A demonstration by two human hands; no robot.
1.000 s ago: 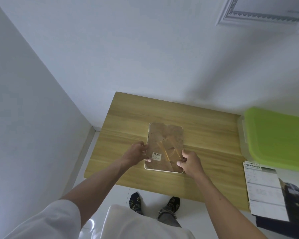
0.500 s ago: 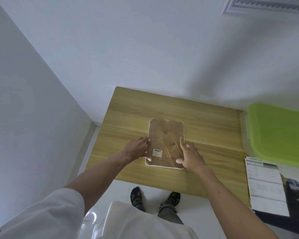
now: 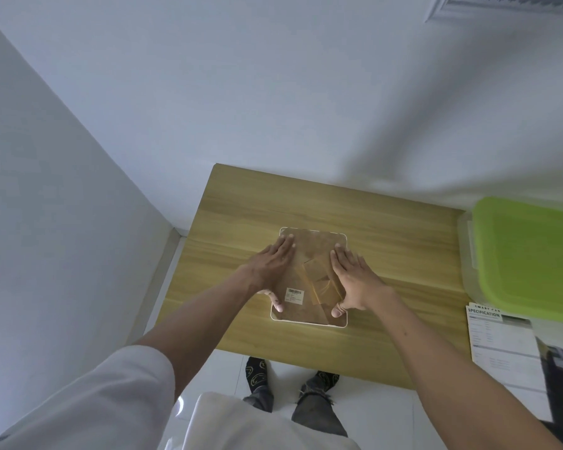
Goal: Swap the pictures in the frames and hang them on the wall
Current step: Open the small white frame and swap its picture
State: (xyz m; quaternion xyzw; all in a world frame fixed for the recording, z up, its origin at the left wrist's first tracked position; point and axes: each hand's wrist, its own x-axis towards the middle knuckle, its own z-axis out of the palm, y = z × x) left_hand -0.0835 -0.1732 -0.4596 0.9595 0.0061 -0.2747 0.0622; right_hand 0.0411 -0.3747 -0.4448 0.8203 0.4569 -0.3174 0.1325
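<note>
White walls (image 3: 273,92) fill most of the view and meet in a corner at the left. A wooden counter (image 3: 403,254) stands against the far wall. At its right end is a clear storage box with a lime-green lid (image 3: 530,254). Just in front of the box, partly under its near edge, lies a printed sheet (image 3: 501,345) headed "SPECIFICATION" in bold capitals; a smaller line above that is too blurred to read, and the rows of fine print below are illegible. The right side of the sheet shows a dark photograph.

In the middle of the counter lies the picture frame (image 3: 309,323), face down and flat, with a thin white rim and rounded corners around a brown backing board. A brown fold-out stand lies flat against the board. On the near left part of the board is a small white sticker (image 3: 294,295) with a barcode and tiny text that cannot be read.

The left hand (image 3: 270,264) rests palm down on the frame's left side, fingers spread, thumb at the near left corner. The right hand (image 3: 355,280) lies likewise on the right side, fingers spread flat, thumb near the near right corner. Neither hand grips anything.

At the top right, the corner of a white ornate frame (image 3: 488,4) hangs on the wall.
</note>
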